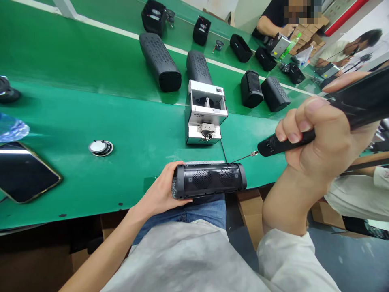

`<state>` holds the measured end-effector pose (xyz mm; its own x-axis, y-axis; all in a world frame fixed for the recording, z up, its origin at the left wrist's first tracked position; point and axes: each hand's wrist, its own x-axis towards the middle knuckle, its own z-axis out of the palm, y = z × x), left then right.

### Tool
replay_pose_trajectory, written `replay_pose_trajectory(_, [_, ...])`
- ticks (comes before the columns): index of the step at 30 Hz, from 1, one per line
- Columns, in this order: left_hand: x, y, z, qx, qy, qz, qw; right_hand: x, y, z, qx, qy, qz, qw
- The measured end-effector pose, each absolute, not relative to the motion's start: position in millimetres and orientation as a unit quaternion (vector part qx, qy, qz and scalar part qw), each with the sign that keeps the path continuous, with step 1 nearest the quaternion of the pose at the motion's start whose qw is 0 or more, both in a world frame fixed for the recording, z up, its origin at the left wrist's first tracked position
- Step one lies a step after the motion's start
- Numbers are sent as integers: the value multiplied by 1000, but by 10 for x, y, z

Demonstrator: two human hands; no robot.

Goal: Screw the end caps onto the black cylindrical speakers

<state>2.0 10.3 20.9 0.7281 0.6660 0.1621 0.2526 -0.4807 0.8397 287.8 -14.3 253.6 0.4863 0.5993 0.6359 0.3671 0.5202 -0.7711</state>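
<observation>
My left hand (165,188) grips the left end of a black speaker housing (212,179), which lies lengthwise at the table's front edge. Two round perforated grilles show on its upper face. Wrapped in my right hand (322,134) is a black electric screwdriver (282,142), held up to the right. Its thin bit slants down to the left, and the tip is near the housing's upper right edge; contact there cannot be made out. Just beyond the housing stands a silver and black screw feeder (207,113).
Dark textured speaker shells (161,63) lie behind the feeder. More black housings (252,89) stand at the back right. On the left are a small round speaker driver (101,147) and a phone (27,172). Other people sit across the green table (75,182).
</observation>
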Motion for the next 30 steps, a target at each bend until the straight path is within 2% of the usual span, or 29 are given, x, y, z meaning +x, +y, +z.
replay_pose_trajectory(5, [19, 101, 200, 821, 283, 245, 431, 2893, -176, 2375, -467, -499, 130, 718])
replay_pose_trajectory(9, [21, 95, 211, 818, 285, 240, 438, 2892, -243, 2271, -469, -480, 121, 732])
replay_pose_trajectory(18, [3, 103, 224, 821, 282, 235, 438, 2877, -265, 2552, -479, -457, 78, 745])
replay_pose_trajectory(30, [1, 88, 249, 820, 290, 234, 435, 2971, -186, 2351, -450, -496, 146, 728])
